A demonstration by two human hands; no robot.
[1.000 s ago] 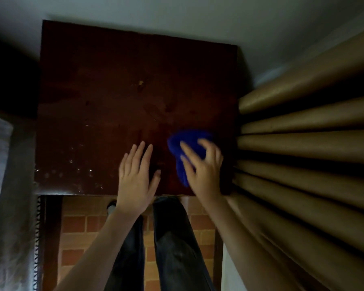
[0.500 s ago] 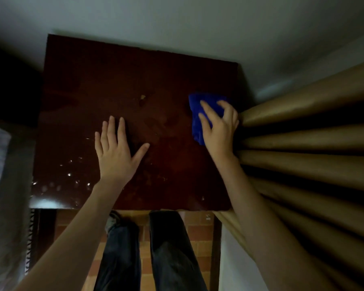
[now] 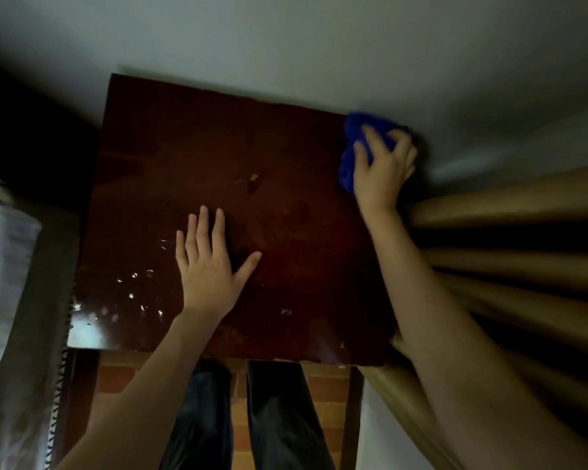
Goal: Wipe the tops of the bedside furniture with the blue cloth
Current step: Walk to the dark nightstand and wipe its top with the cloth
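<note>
Right hand (image 3: 382,171) grips bunched blue cloth (image 3: 357,147) at far right corner of dark bedside table top (image 3: 218,157); left hand (image 3: 207,266) flat, fingers spread. Best next: overlapping passes leftward, toward droplets (image 3: 133,293) near front-left edge.

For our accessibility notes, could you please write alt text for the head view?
A right hand holds a blue cloth on the far right corner of a dark bedside table. The left hand lies flat, fingers spread, mid-table; a tan curtain hangs at right.

one table (image 3: 190,157), one cloth (image 3: 347,164), two hands (image 3: 207,276) (image 3: 381,174)
</note>
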